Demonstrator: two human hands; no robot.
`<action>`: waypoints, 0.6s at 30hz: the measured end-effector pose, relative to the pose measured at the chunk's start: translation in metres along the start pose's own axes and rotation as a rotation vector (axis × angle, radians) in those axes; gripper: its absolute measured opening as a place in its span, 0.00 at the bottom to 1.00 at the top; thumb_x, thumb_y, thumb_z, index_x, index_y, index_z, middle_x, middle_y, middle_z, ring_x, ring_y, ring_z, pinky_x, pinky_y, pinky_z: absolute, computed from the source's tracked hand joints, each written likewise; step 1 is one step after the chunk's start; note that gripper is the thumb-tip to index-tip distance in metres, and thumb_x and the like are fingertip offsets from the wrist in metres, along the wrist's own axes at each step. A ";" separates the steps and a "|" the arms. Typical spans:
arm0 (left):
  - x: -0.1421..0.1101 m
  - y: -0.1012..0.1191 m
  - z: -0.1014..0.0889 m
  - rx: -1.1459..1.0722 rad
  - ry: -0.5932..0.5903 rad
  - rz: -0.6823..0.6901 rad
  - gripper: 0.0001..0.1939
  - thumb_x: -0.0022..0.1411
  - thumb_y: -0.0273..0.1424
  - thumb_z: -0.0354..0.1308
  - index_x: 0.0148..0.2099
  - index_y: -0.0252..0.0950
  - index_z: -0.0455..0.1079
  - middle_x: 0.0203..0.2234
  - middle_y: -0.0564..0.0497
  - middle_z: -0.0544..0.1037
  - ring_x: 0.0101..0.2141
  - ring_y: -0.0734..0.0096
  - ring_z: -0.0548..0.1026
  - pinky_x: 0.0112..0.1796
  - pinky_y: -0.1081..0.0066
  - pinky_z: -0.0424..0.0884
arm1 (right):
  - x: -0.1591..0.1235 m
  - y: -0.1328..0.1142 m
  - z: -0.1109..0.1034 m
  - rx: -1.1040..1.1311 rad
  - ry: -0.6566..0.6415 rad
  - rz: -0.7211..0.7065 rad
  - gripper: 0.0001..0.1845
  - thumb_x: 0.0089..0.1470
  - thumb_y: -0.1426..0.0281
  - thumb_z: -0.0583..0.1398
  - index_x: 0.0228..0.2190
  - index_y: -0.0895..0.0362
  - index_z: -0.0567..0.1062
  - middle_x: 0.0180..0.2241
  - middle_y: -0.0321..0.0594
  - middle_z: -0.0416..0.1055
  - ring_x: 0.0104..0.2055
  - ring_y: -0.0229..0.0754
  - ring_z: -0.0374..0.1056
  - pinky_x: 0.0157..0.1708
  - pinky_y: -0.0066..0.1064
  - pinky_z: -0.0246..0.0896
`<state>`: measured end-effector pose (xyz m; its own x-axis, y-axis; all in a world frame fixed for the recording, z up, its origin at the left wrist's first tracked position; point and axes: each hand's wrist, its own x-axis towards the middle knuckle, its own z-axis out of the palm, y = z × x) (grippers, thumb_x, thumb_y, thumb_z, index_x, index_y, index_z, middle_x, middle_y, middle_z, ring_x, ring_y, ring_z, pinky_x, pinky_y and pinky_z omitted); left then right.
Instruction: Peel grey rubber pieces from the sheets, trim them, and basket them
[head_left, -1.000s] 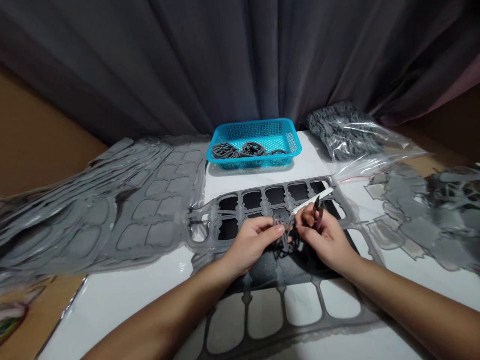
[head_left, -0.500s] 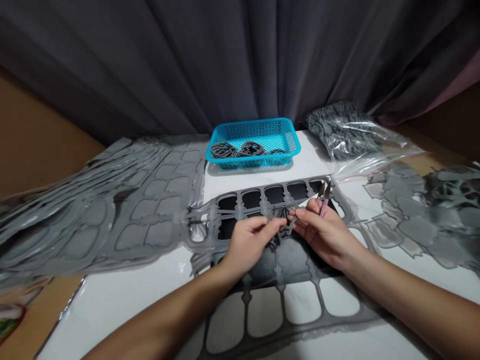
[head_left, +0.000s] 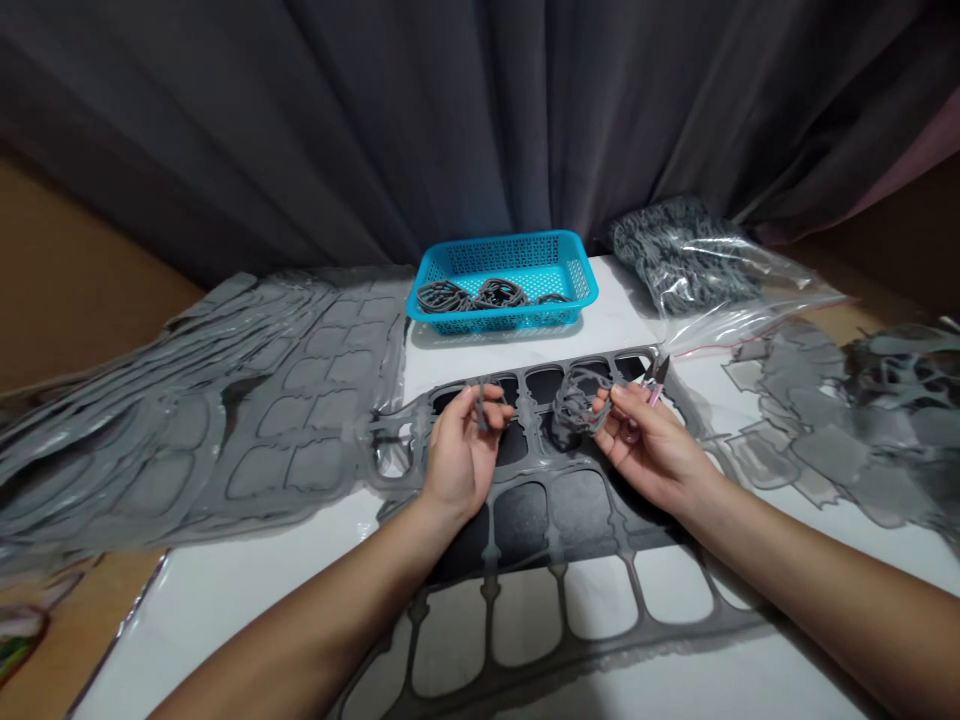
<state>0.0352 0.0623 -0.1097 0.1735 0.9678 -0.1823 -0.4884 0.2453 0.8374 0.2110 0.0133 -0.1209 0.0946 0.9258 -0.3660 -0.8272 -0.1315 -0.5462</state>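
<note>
My left hand [head_left: 461, 450] is raised over the perforated grey sheet [head_left: 577, 510] and pinches a thin grey strip [head_left: 481, 408] between finger and thumb. My right hand [head_left: 645, 435] grips small snips with a pink handle [head_left: 656, 380], their dark blades pointing up and away. A tangled clump of grey rubbery trim [head_left: 577, 400] sits at its fingertips, touching them. The sheet has rounded windows and lies across the white table under both hands. The snips' handle is partly hidden by my fingers.
A turquoise plastic basket [head_left: 499, 255] holding grey looped pieces [head_left: 465, 295] stands at the back. Beside it lies a clear bag of grey pieces [head_left: 686, 260]. Grey cut sheets are heaped at the right [head_left: 825, 440], and a plastic-wrapped stack [head_left: 187, 400] lies at the left. A dark curtain hangs behind.
My hands have separated, the left moving left and the right staying near the snips. The grey clump has lifted and shifted toward my right hand, and a thin strip now shows in my left.
</note>
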 end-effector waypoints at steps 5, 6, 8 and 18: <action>-0.012 -0.005 0.003 0.221 -0.210 -0.150 0.15 0.50 0.33 0.66 0.40 0.32 0.74 0.29 0.49 0.79 0.30 0.73 0.76 0.37 0.75 0.70 | -0.009 0.009 0.004 -0.099 -0.073 0.005 0.24 0.36 0.74 0.71 0.22 0.55 0.58 0.20 0.27 0.69 0.25 0.33 0.70 0.22 0.21 0.67; -0.015 -0.006 0.004 0.276 -0.258 -0.181 0.15 0.49 0.31 0.67 0.41 0.32 0.73 0.29 0.49 0.79 0.30 0.74 0.76 0.36 0.76 0.70 | -0.010 0.010 0.005 -0.123 -0.093 -0.002 0.24 0.37 0.74 0.71 0.22 0.55 0.58 0.19 0.26 0.67 0.24 0.32 0.69 0.21 0.20 0.66; -0.020 -0.008 0.005 0.339 -0.331 -0.221 0.17 0.50 0.31 0.67 0.44 0.33 0.72 0.29 0.50 0.79 0.29 0.74 0.76 0.36 0.75 0.71 | -0.012 0.012 0.005 -0.158 -0.128 -0.017 0.25 0.38 0.73 0.70 0.22 0.55 0.57 0.19 0.25 0.65 0.22 0.30 0.66 0.21 0.19 0.65; -0.022 -0.009 0.003 0.845 -0.466 0.191 0.16 0.53 0.32 0.64 0.45 0.36 0.74 0.33 0.49 0.74 0.37 0.67 0.71 0.41 0.69 0.69 | -0.013 0.017 0.005 -0.194 -0.137 0.038 0.26 0.38 0.71 0.70 0.23 0.55 0.56 0.19 0.25 0.62 0.24 0.29 0.62 0.24 0.19 0.55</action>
<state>0.0378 0.0390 -0.1117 0.5642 0.8232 0.0640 0.1976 -0.2099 0.9575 0.1930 0.0008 -0.1211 -0.0217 0.9566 -0.2907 -0.7053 -0.2207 -0.6737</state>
